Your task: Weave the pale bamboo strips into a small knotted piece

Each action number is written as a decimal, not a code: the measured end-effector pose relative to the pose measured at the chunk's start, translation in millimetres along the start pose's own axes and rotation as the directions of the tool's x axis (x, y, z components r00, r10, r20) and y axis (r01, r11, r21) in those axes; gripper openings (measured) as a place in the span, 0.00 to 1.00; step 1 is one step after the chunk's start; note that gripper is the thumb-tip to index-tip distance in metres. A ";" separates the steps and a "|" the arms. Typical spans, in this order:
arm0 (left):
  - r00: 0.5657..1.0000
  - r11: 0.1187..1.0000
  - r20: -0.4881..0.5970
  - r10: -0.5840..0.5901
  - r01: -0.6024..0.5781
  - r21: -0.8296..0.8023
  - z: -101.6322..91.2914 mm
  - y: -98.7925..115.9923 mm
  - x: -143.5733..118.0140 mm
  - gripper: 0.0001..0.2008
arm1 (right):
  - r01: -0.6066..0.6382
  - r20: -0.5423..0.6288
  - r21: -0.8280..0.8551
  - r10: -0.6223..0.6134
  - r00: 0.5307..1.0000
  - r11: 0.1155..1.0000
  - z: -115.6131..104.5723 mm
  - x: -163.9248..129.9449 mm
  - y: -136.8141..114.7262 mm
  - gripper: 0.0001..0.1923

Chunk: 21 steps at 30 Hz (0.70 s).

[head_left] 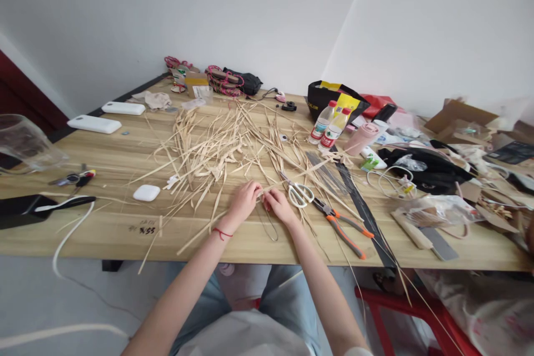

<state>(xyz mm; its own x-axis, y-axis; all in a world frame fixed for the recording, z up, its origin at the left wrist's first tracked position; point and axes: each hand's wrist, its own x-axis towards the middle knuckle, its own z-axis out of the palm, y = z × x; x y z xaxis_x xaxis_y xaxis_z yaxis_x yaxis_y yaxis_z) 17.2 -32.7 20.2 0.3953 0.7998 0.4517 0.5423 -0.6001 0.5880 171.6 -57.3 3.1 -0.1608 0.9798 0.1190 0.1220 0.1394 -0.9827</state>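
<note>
My left hand and my right hand meet close together near the front of the table. The fingers of both are closed in a pinch on a pale straw strip, which runs up and to the right. Below them hangs a thin dark loop, perhaps wire or cord. Beyond my hands spreads a tangled heap of dry straw strips. White-handled scissors lie just right of my right hand, and orange-handled pliers rest farther right.
Two plastic bottles and a pink cup stand at the back right by a black bag. A white case, keys and two white devices lie left. Clutter and cables fill the right side.
</note>
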 end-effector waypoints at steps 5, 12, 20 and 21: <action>0.998 0.997 -0.045 -0.038 0.035 -0.073 -3.6 -11.0 4.5 0.06 | 0.039 -0.033 0.020 -0.038 0.999 0.999 -1.4 -3.1 -7.9 0.12; 0.999 0.995 -0.033 0.034 -0.037 -0.090 -6.8 -0.7 1.6 0.05 | 0.018 -0.012 -0.085 -0.019 1.000 0.996 2.8 -4.8 -16.0 0.18; 0.995 0.996 0.042 0.092 -0.093 0.018 -5.7 5.6 -1.2 0.08 | -0.012 0.014 0.027 0.012 1.000 1.000 4.8 -0.4 -3.8 0.23; 0.995 0.996 0.043 0.087 -0.088 0.022 -5.4 4.4 -1.1 0.08 | -0.002 0.010 0.030 0.002 1.000 1.000 5.1 -0.3 -2.6 0.21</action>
<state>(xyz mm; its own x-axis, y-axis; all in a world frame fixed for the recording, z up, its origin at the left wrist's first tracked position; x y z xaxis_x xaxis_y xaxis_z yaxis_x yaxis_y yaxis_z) 15.2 -36.3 25.9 0.4730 0.7441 0.4718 0.5213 -0.6680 0.5310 166.4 -58.7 4.9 -0.1704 0.9786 0.1156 0.0932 0.1328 -0.9868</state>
